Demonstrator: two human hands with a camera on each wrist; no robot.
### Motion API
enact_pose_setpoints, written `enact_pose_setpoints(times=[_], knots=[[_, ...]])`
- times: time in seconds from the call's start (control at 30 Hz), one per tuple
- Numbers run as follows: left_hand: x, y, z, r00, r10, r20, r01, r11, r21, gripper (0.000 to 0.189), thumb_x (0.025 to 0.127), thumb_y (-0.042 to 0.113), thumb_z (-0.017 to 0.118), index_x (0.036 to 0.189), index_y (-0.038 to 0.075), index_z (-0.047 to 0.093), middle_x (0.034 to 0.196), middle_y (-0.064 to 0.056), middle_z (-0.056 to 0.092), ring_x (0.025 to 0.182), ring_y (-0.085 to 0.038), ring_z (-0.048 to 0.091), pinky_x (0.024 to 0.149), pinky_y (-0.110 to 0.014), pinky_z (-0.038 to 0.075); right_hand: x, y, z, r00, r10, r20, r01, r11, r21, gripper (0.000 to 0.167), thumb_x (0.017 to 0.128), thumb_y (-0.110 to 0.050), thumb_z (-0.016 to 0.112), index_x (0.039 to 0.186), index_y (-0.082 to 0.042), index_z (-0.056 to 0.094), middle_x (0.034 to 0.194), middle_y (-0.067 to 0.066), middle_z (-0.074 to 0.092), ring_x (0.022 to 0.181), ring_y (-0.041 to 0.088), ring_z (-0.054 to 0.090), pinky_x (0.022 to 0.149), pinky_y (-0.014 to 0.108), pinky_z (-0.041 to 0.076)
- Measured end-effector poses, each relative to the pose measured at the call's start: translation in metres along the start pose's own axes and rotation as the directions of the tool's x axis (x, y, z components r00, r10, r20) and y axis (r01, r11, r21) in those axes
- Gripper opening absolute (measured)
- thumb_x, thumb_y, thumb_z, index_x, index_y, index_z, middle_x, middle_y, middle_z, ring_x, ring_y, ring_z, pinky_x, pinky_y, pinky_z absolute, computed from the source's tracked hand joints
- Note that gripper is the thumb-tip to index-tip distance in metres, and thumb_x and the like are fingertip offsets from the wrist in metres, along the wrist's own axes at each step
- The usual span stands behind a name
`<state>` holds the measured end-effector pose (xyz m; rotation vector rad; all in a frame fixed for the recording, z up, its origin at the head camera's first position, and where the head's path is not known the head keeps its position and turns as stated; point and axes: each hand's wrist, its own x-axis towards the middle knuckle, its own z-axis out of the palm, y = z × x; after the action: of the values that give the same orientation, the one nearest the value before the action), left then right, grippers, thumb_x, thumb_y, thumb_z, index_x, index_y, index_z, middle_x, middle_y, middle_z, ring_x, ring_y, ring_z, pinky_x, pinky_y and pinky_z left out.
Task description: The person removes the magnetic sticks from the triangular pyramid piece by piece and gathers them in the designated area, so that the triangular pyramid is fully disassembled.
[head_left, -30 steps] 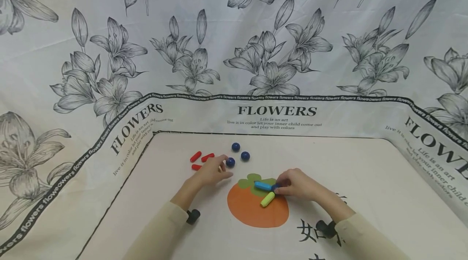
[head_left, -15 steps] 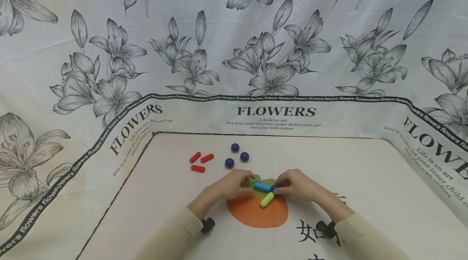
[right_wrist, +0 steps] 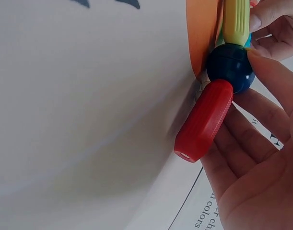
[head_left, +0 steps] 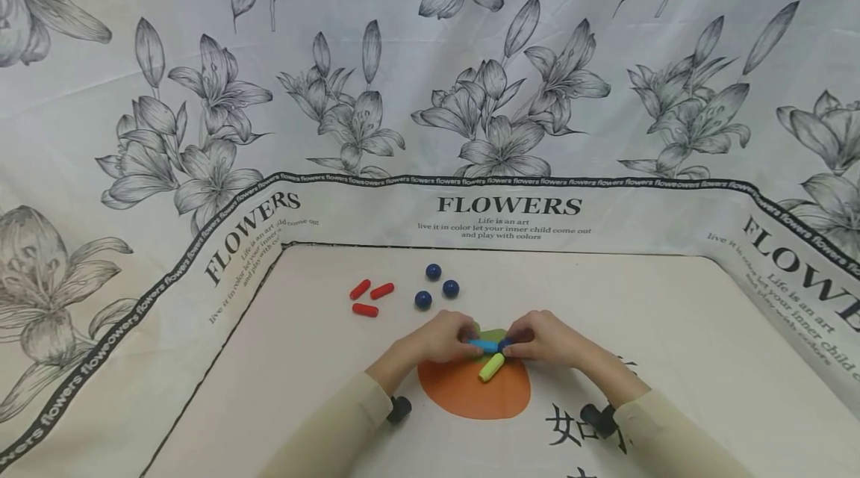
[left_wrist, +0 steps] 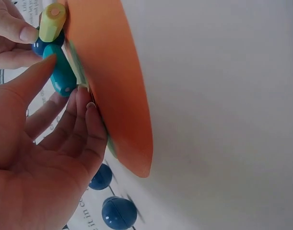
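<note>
A dark blue ball [right_wrist: 228, 67] has a yellow rod [right_wrist: 236, 21], a light blue rod [left_wrist: 60, 71] and a red rod [right_wrist: 204, 120] joined to it, like magnetic building pieces. My right hand [head_left: 547, 338] pinches the ball between thumb and fingers; the red rod lies beside its palm, hidden in the head view. From the left, my left hand [head_left: 443, 336] pinches the light blue rod, thumb on top and fingertips at its far end. Both hands work just over the printed orange fruit [head_left: 470, 392] on the tablecloth.
Several loose pieces lie beyond my left hand: red rods [head_left: 365, 310] at the far left and dark blue balls [head_left: 423, 300] right of them. A flower-printed cloth [head_left: 510, 89] rises behind the table's far edge.
My left hand has come right from beside the red rods and blue balls and now grips the light blue rod. The right hand has stayed on its ball.
</note>
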<state>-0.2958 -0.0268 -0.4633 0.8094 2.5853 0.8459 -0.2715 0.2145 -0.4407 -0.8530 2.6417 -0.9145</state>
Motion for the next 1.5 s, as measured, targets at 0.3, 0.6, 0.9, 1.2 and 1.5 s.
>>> enact_pose_setpoints(times=[0.3,0.6,0.9,1.2,1.5], knots=[[0.001,0.000,0.001,0.999,-0.042,-0.006,0.042,0.999,0.007,0.014,0.095,0.029,0.075,0.098,0.016,0.072,0.081,0.006,0.060,0.076,-0.008,0.053,0.068,-0.020,0.045,0.002,0.000,0.000,1.000,-0.017,-0.001,0.017,1.000,-0.003,0.017,0.093,-0.022,0.076,0.099,-0.007,0.078,0.089,-0.007,0.072,0.081,0.009,0.059,0.072,0.025,0.052],[-0.003,0.002,0.000,0.996,-0.072,-0.046,0.073,0.997,0.019,0.018,0.095,0.031,0.075,0.094,0.014,0.069,0.081,0.005,0.058,0.075,-0.009,0.052,0.067,-0.021,0.044,0.002,0.001,-0.002,1.000,-0.015,-0.004,0.015,1.000,-0.006,0.015,0.094,-0.023,0.075,0.098,-0.008,0.078,0.087,-0.008,0.072,0.079,0.008,0.059,0.071,0.024,0.052],[-0.025,-0.010,-0.019,0.989,-0.112,-0.091,0.109,0.993,-0.044,0.016,0.093,0.032,0.077,0.094,0.018,0.068,0.084,0.004,0.061,0.078,-0.013,0.056,0.066,-0.024,0.050,0.002,0.000,-0.003,1.000,0.005,-0.004,-0.005,1.000,-0.007,0.013,0.093,-0.021,0.075,0.098,-0.009,0.078,0.087,-0.008,0.071,0.080,0.010,0.059,0.072,0.025,0.052],[-0.063,-0.054,-0.048,0.982,-0.096,-0.161,0.086,0.994,-0.066,0.016,0.091,0.027,0.080,0.091,0.016,0.068,0.081,0.002,0.060,0.078,-0.016,0.056,0.067,-0.027,0.050,0.001,0.002,0.000,0.999,0.037,0.002,-0.037,0.999,-0.011,0.015,0.093,-0.024,0.076,0.097,-0.010,0.078,0.088,-0.007,0.072,0.082,0.012,0.059,0.073,0.026,0.052],[-0.102,-0.102,-0.074,0.950,-0.181,-0.255,0.182,0.983,-0.020,0.017,0.088,0.023,0.082,0.093,0.013,0.070,0.085,0.003,0.060,0.084,-0.017,0.054,0.075,-0.031,0.048,0.001,0.003,0.002,0.999,0.049,0.006,-0.049,0.999,0.004,0.015,0.093,-0.024,0.076,0.098,-0.010,0.078,0.089,-0.006,0.071,0.083,0.014,0.060,0.074,0.027,0.052]])
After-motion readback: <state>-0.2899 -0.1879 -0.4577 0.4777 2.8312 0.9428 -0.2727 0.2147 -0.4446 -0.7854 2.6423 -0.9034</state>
